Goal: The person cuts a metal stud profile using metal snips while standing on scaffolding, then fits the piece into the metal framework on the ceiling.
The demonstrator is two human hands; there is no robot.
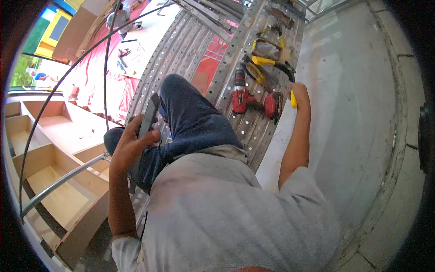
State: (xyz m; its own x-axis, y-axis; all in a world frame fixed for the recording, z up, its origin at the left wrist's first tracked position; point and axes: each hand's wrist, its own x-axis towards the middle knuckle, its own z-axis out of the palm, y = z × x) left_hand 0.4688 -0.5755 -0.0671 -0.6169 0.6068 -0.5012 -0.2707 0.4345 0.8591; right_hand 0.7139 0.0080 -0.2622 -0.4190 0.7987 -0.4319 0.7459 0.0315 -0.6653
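Gripping grey bar inside left-hand fingers

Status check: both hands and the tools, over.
Left hand gripping grey metal strip. Right hand on yellow-handled tool. Red drill lying beside it on perforated metal panel.

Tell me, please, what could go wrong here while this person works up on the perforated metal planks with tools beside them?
The red drill and yellow-handled snips lie loose on the perforated plank; a knock might send them over the edge. The right hand grips a yellow-handled tool and the left hand a grey metal strip, so neither hand seems free to steady the person.
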